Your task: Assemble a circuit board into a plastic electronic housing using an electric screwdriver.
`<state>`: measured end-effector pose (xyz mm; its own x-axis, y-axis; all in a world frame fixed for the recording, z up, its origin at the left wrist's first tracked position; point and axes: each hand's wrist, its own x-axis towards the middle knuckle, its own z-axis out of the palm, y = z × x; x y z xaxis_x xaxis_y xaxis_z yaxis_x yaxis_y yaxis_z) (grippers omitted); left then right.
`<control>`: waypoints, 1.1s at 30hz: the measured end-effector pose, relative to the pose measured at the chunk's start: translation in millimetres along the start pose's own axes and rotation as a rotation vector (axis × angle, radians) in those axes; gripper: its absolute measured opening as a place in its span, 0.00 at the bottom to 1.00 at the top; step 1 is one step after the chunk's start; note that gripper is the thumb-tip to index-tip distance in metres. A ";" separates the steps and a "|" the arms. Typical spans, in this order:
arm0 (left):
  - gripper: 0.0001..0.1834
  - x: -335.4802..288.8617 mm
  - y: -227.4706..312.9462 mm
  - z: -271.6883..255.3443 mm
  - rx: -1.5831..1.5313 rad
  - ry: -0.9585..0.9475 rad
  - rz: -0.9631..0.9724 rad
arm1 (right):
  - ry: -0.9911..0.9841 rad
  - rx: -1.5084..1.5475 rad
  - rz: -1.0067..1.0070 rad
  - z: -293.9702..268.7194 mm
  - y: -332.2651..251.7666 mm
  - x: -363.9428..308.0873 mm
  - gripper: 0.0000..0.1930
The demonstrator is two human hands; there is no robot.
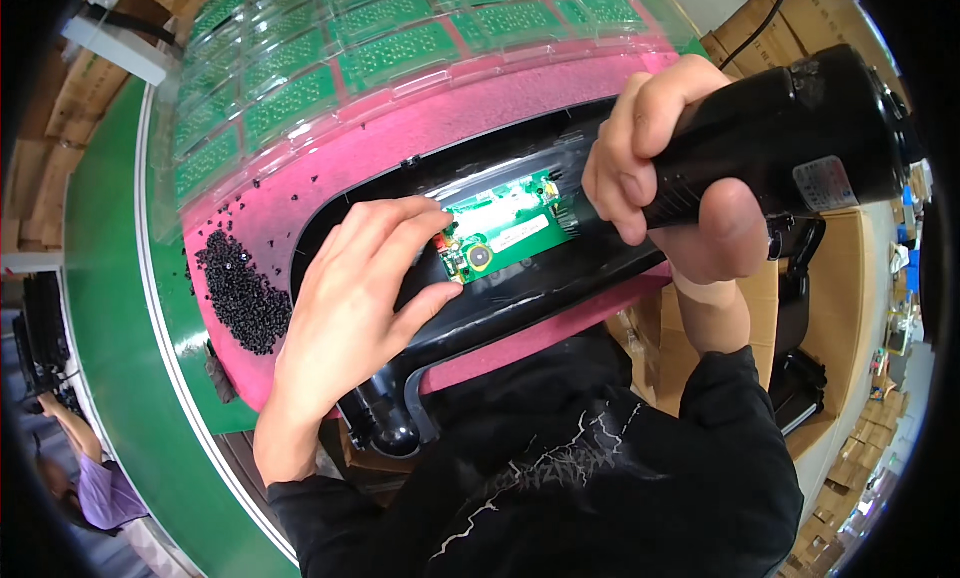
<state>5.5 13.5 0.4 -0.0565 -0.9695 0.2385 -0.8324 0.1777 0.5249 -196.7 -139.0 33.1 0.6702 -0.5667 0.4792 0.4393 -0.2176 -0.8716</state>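
A long black plastic housing (500, 298) with rounded ends lies on the pink mat in front of me. Inside it sits a green circuit board (520, 250) with a white label and a round disc. My left hand (350, 278) reaches over the housing's left part, holding the board's left end between thumb and fingertips. My right hand (640, 163) is wrapped round a thick black electric screwdriver (775, 128), above the housing's right end. The screwdriver's tip is hidden behind the hand.
A heap of small black screws (240, 293) lies on the pink mat (390, 138) at the left. Clear trays of green boards (390, 53) stand behind. An open cardboard box (835, 308) with black parts is at the right. Another person (105, 488) is at far left.
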 end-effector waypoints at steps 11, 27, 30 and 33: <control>0.19 -2.4 -26.5 -12.2 0.104 0.207 -0.128 | -0.032 0.078 0.073 -0.1 2.7 4.0 0.29; 0.07 -8.6 -0.1 -19.1 -0.016 0.067 -0.138 | 0.555 0.094 0.042 -96.5 -70.4 -21.1 0.21; 0.12 -6.4 19.0 -24.7 -0.039 0.136 -0.131 | 0.812 -0.303 -0.325 -146.0 -87.9 -35.0 0.18; 0.13 -39.5 50.8 -54.3 0.205 0.278 -0.011 | 1.062 -0.822 -0.657 -209.1 -101.6 -39.1 0.20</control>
<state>-4.6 70.0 62.0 0.0823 -0.8833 0.4616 -0.9270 0.1022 0.3608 -392.6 -261.0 81.4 -0.4028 -0.4128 0.8169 -0.2107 -0.8267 -0.5217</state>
